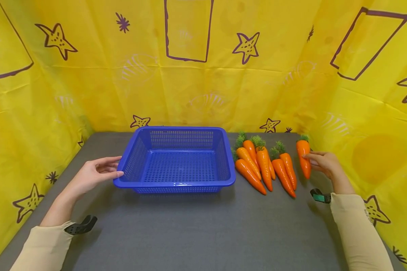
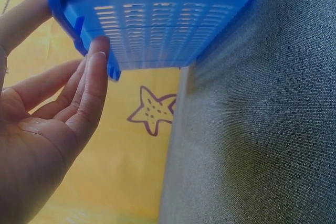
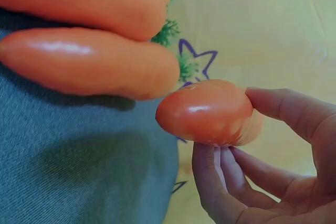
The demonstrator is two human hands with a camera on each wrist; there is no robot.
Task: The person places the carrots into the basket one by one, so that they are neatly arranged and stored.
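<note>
A blue plastic basket (image 1: 181, 184) with slotted walls stands on the grey table, nothing inside it. At its left rim is my left hand (image 1: 91, 175), thumb on the edge and fingers below it; the left wrist view shows this hand (image 2: 58, 98) against the basket's end wall (image 2: 157, 30). My right hand (image 1: 327, 165) pinches an orange carrot (image 1: 304, 156) between thumb and fingers, its green top pointing away. In the right wrist view the held carrot (image 3: 205, 111) appears tip first, apart from the other carrots (image 3: 89, 64).
Several more carrots (image 1: 264, 167) with green tops lie between the basket and my right hand. The grey table (image 1: 190, 229) extends in front of the basket. Yellow cloth (image 1: 196, 90) printed with stars hangs behind and at both sides.
</note>
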